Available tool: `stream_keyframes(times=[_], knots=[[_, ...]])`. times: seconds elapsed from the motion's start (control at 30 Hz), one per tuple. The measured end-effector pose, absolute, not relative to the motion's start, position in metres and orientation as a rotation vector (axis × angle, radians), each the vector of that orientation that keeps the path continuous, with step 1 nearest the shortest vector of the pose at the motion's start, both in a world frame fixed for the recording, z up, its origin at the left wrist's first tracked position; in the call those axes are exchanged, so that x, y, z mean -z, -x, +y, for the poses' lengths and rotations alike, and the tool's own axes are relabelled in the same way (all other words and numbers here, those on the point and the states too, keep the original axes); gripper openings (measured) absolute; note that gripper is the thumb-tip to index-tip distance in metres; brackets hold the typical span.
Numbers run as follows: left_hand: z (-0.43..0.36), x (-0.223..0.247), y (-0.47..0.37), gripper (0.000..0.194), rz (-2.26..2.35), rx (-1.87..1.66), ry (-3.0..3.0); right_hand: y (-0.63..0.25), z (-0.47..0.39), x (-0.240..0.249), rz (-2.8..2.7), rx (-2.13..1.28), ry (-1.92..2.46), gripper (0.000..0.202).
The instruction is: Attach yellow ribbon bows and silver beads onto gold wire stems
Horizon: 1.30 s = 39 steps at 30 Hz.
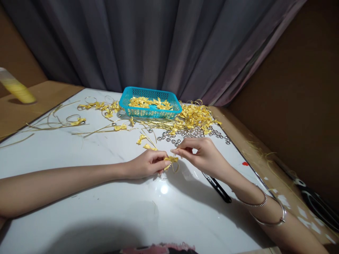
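Note:
Near the middle of the white tabletop (106, 197), my left hand (148, 163) pinches a yellow ribbon bow (171, 159) between thumb and fingers. A thin gold cord (176, 167) loops below the bow. My right hand (197, 155) is just to the right and above the bow, thumb and index finger pinched on a strand of the cord. Two bracelets circle my right wrist. Loose yellow bows (141, 139) with cord lie just beyond my left hand. Small silver beads (194, 132) are scattered beyond my right hand.
A blue basket (150, 113) with yellow bows stands at the back, a heap of bows (197, 114) beside it. A black-handled tool (219, 188) lies under my right forearm. Gold cords (47, 123) and a yellow-filled bottle (18, 90) are at left, black-handled scissors (317, 204) at right.

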<state>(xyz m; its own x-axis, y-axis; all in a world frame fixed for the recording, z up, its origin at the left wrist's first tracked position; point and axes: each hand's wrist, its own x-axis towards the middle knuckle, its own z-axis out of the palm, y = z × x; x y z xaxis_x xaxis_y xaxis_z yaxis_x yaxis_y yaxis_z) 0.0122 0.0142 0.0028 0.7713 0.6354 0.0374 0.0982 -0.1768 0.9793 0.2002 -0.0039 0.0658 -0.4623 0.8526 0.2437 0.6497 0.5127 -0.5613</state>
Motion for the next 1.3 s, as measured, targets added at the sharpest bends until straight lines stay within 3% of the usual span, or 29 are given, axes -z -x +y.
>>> stream_keyframes(times=[1.3], knots=[[0.0138, -0.0035, -0.0113, 0.024, 0.589, -0.517, -1.683, -0.1995, -0.0045, -0.0644, -2.249, -0.476, 1.191, 0.034]])
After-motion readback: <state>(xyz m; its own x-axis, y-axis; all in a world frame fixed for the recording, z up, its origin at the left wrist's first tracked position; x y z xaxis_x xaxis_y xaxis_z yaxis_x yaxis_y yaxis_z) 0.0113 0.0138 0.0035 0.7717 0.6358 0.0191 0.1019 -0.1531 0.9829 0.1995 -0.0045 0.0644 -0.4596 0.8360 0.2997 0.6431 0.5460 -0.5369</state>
